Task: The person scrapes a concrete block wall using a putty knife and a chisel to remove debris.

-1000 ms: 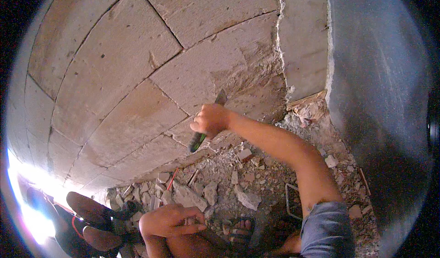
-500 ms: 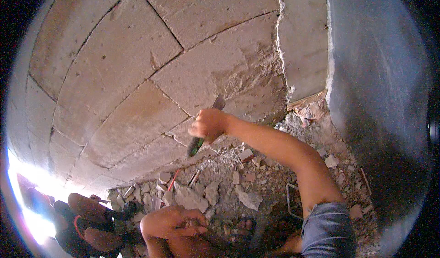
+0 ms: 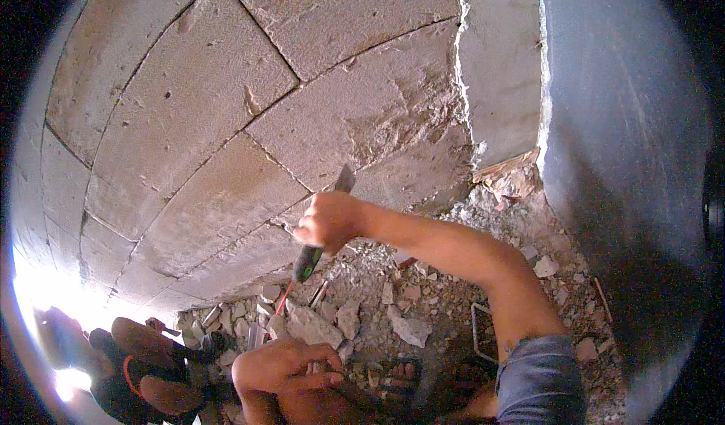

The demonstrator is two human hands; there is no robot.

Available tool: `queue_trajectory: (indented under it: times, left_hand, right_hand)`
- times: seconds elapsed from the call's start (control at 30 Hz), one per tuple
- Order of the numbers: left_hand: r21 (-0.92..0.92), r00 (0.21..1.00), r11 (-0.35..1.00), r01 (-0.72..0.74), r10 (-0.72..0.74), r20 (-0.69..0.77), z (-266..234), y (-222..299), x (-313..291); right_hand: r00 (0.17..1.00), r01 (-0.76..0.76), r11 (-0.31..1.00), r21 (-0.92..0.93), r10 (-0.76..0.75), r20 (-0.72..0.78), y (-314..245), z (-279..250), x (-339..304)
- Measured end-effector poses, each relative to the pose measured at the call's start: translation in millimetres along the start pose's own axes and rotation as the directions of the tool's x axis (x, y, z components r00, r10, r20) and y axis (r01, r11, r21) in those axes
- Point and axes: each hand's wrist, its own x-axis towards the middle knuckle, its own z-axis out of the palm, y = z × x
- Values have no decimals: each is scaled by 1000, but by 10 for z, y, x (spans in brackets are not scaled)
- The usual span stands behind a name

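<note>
My right hand (image 3: 330, 221) is closed around the green-handled tool (image 3: 321, 229), its head against the stone wall (image 3: 226, 123), my left hand (image 3: 283, 364) rests loosely curled and empty on my knee, and a glancing blow could throw chips toward me.

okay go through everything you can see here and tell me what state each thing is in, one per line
right hand: raised, shut on hammer
hammer: gripped mid-handle, head up at the wall
left hand: low, resting, holds nothing
block wall: standing, face chipped near the hammer
rubble: loose, broken pieces on the ground
</note>
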Motion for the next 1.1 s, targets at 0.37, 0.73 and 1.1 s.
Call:
queue_trajectory:
  times: [0.37,0.73,1.1]
  left_hand:
    - [-101,999,994,45,-44,11,-43,122,17]
    - [-31,1000,1000,-3,3,-12,-2,19,46]
    - [-2,997,997,78,-78,8,30,-24,-29]
  right_hand:
    - [998,-38,999,21,36,57,89,-41,-58]
    - [997,-75,997,-11,75,34,197,79,-221]
    - [987,-129,989,-71,135,86,314,80,-424]
